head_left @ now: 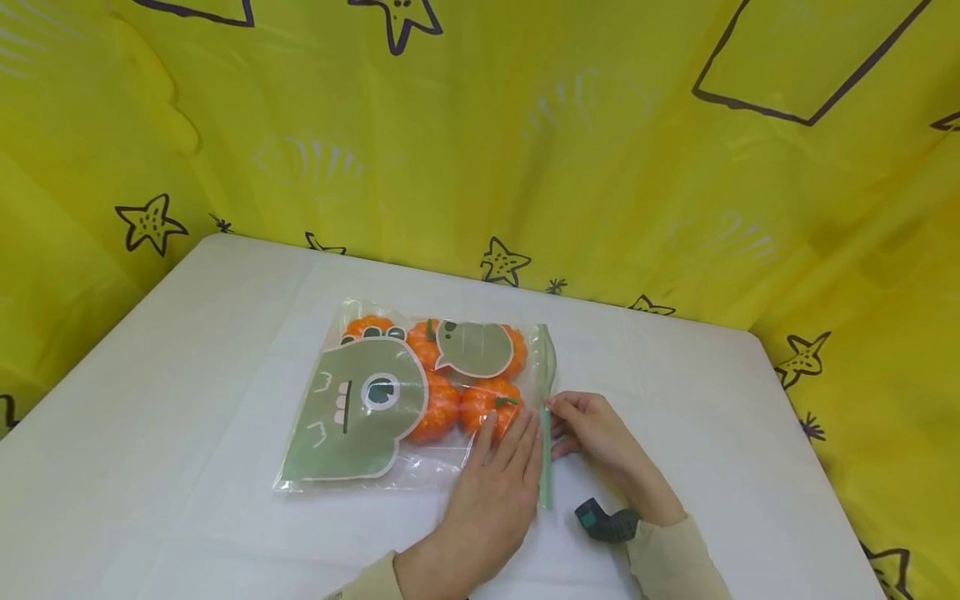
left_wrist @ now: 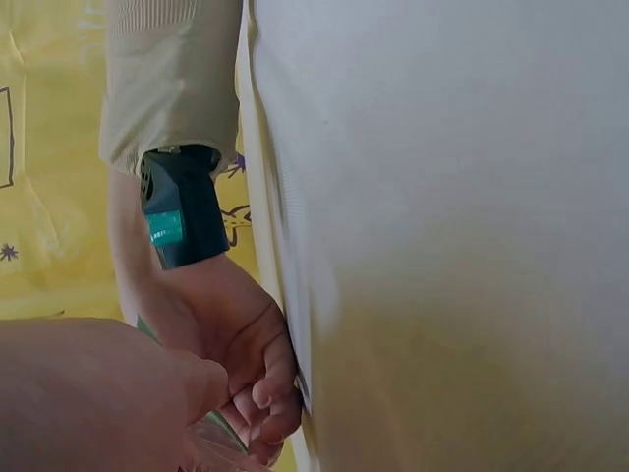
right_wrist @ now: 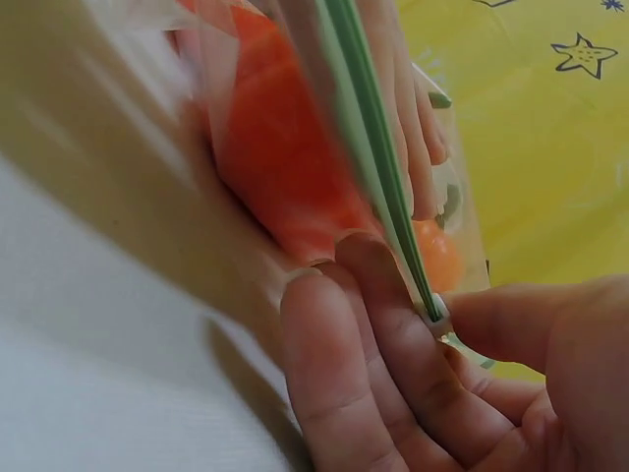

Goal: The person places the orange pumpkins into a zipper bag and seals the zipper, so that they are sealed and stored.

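A clear zip bag (head_left: 442, 471) with a green monster print lies flat on the table, holding several small orange pumpkins (head_left: 438, 408). Along its right end runs a green zip strip (head_left: 546, 475). My left hand (head_left: 487, 508) rests on the bag beside the strip, fingers straight over the lower right pumpkin (head_left: 495, 398). From the right, my right hand (head_left: 600, 429) pinches the strip between thumb and fingers. Up close in the right wrist view, the thumb presses a small whitish piece (right_wrist: 435, 311) on the green strip (right_wrist: 393, 197). The left wrist view hides the left fingertips.
A white cloth covers the table (head_left: 202, 433). Yellow curtain fabric (head_left: 450, 167) with drawn stars hangs behind it and at its sides. A dark wrist camera (head_left: 606, 522) is worn on the right wrist.
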`<state>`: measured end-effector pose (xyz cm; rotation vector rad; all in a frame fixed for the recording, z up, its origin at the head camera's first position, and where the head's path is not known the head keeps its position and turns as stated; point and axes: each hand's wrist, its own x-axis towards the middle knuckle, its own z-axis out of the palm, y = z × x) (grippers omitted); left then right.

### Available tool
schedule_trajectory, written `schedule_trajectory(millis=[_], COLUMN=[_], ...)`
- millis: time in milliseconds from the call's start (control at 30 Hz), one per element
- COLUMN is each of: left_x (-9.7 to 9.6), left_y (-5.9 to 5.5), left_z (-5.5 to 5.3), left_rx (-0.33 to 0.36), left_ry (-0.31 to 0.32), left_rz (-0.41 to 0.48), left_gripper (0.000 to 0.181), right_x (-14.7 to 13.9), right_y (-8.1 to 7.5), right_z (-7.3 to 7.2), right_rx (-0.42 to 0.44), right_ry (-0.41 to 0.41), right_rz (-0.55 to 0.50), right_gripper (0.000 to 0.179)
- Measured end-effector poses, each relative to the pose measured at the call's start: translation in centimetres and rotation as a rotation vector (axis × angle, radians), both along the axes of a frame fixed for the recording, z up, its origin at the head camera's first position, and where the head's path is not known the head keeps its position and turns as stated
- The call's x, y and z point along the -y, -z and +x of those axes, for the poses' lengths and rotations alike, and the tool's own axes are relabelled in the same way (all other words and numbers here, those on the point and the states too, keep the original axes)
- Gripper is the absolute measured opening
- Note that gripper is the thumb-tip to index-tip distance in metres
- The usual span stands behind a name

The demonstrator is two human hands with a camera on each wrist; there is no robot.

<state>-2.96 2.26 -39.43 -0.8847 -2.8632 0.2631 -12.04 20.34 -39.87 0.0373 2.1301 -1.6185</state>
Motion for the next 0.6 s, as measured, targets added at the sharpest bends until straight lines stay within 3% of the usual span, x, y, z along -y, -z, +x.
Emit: schedule_trajectory(millis=[200, 600], left_x=[-0.3, -0.1], left_y=[0.2, -0.1], left_z=[0.2, 0.5], left_rx=[-0.001, 0.001], left_ry=[0.007, 0.017], left_rz=[-0.022, -0.056], left_gripper=[0.057, 0.055], right_x=[0.0, 0.3], right_y=[-0.1, -0.4], right_z=[-0.8, -2.7], right_rx=[0.020, 0.017], right_ry=[0.064, 0.069], right_rz=[0.029, 0.054], right_gripper=[0.034, 0.039])
